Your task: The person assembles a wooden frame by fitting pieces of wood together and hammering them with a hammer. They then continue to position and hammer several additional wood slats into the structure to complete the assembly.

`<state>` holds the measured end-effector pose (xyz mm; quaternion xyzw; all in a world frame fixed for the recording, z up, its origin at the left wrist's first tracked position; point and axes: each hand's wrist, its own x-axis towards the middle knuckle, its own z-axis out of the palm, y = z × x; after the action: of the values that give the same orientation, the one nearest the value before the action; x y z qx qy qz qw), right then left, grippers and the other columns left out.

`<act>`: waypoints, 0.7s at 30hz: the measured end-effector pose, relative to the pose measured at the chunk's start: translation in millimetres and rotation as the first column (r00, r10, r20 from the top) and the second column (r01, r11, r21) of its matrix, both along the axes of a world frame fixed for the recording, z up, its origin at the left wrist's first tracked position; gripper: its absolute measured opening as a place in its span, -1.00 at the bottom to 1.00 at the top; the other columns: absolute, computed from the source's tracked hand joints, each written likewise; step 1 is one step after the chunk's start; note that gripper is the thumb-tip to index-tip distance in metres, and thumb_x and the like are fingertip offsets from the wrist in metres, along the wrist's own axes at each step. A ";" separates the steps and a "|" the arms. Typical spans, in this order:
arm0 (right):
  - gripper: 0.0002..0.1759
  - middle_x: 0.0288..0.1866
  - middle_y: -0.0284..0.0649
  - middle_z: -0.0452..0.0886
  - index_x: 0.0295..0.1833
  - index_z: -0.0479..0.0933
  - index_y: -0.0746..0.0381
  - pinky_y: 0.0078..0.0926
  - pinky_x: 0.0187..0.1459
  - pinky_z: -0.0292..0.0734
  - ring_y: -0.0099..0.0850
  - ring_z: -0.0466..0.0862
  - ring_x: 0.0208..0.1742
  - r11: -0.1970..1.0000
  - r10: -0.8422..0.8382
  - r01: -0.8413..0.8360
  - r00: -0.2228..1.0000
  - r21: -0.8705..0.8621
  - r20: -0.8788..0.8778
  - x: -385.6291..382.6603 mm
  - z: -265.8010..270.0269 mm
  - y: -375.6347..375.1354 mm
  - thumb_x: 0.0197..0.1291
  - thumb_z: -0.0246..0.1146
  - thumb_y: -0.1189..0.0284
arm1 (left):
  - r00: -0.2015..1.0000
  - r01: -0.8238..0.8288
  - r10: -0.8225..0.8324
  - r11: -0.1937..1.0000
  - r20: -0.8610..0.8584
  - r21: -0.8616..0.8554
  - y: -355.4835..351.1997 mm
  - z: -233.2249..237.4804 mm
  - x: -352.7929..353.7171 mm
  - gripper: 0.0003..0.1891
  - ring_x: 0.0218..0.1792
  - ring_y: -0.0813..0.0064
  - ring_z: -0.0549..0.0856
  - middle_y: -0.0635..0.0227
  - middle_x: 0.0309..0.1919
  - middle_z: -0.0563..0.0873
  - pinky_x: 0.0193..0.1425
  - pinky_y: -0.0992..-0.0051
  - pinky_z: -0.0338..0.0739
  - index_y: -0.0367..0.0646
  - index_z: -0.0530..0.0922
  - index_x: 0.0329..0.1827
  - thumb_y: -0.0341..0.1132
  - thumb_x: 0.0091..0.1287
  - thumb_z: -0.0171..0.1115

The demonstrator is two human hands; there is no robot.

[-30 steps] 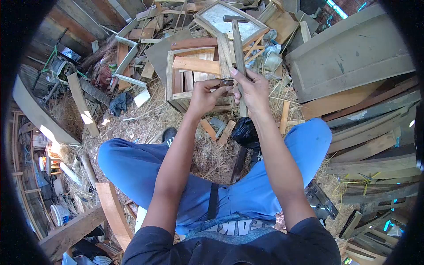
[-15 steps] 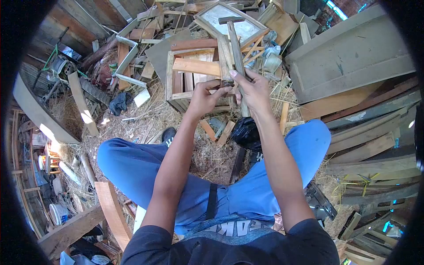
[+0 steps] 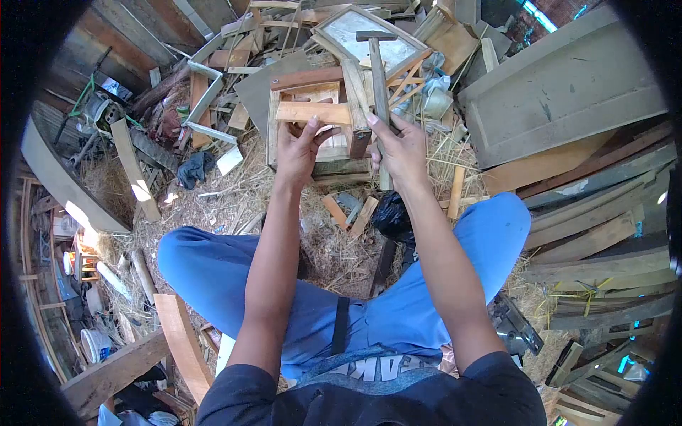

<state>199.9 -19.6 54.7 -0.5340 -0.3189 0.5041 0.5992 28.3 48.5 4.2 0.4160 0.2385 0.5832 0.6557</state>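
Note:
My left hand (image 3: 297, 150) grips the lower edge of a short light wooden slat (image 3: 312, 112), its thumb in front and its fingers partly hidden behind. The slat lies across the open front of a wooden box frame (image 3: 273, 135), its right end against a thick wooden post (image 3: 357, 99). A hammer (image 3: 379, 78) stands head-up in my right hand (image 3: 401, 153), which is closed round the lower handle. The thumb of that hand touches or lies close to the near end of the post.
Straw and offcuts (image 3: 362, 216) cover the ground below the frame, beside a black plastic bag (image 3: 394, 213). Stacked boards (image 3: 590, 241) and a large panel (image 3: 561, 92) stand on the right. Behind the frame lies a framed pane (image 3: 373, 32) among scrap wood.
My left hand has moved left from the post's near end to the slat. The frame and post have turned slightly. My right hand still holds the hammer, almost in the same place.

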 end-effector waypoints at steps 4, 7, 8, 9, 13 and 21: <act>-0.72 -0.59 -0.43 0.50 0.03 0.65 0.34 -0.59 -0.66 0.34 -0.64 0.45 -0.67 0.989 0.088 -0.076 0.992 0.125 -0.087 4.9 -26.7 -1.0 0.38 0.38 0.35 | 0.999 -0.026 0.027 1.000 -0.023 0.012 2.9 -4.3 -2.3 -0.55 0.22 0.16 0.69 -0.01 0.29 0.58 0.21 0.10 0.74 -0.16 0.24 0.44 -0.41 0.57 0.13; -0.66 -0.57 -0.43 0.51 0.15 0.64 0.34 -0.61 -0.64 0.35 -0.65 0.45 -0.66 0.973 0.185 -0.181 0.983 0.146 -0.014 9.7 -32.2 -0.1 0.34 0.41 0.42 | 0.998 -0.057 0.057 0.998 0.000 -0.003 4.7 -2.6 -5.6 -0.57 0.21 0.14 0.69 -0.06 0.27 0.59 0.21 0.12 0.75 -0.19 0.24 0.42 -0.43 0.57 0.12; -0.61 -0.56 -0.43 0.51 0.20 0.62 0.34 -0.62 -0.63 0.36 -0.65 0.45 -0.65 0.969 0.206 -0.213 0.977 0.125 0.063 9.7 -32.6 -0.2 0.31 0.43 0.46 | 0.998 -0.064 0.064 0.998 0.015 -0.024 4.9 -2.7 -6.5 -0.57 0.22 0.14 0.69 -0.06 0.27 0.59 0.22 0.13 0.75 -0.20 0.23 0.42 -0.42 0.57 0.12; -0.61 -0.56 -0.43 0.51 0.20 0.62 0.34 -0.62 -0.63 0.36 -0.65 0.45 -0.65 0.969 0.207 -0.214 0.976 0.124 0.064 8.2 -33.2 -0.1 0.31 0.43 0.46 | 0.998 -0.065 0.065 0.998 0.017 -0.025 5.5 -3.4 -6.6 -0.57 0.22 0.14 0.69 -0.06 0.27 0.59 0.22 0.13 0.75 -0.20 0.23 0.42 -0.42 0.57 0.12; -0.64 -0.45 -0.38 0.60 0.14 0.61 0.38 -0.63 -0.60 0.38 -0.66 0.49 -0.60 0.990 0.116 -0.118 0.993 0.081 0.030 -0.5 -44.0 3.7 0.25 0.46 0.53 | 0.998 -0.062 0.062 0.998 -0.002 0.000 3.2 -2.3 -2.1 -0.49 0.28 0.17 0.65 0.06 0.29 0.55 0.28 0.08 0.71 -0.13 0.16 0.51 -0.41 0.58 0.12; -0.76 -0.33 -0.28 0.71 0.03 0.62 0.38 -0.60 -0.41 0.56 -0.59 0.66 -0.41 0.981 -0.028 0.036 0.999 0.193 -0.046 -14.9 -53.4 11.7 0.27 0.41 0.60 | 0.997 -0.075 0.075 0.996 0.010 0.046 -1.4 -2.1 3.8 -0.58 0.31 0.14 0.62 -0.03 0.34 0.52 0.36 0.07 0.66 -0.13 0.22 0.42 -0.42 0.58 0.11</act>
<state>185.0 -7.9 1.4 -0.4673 -0.3449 0.4723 0.6631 32.2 47.1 2.1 0.4196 0.2375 0.6144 0.6245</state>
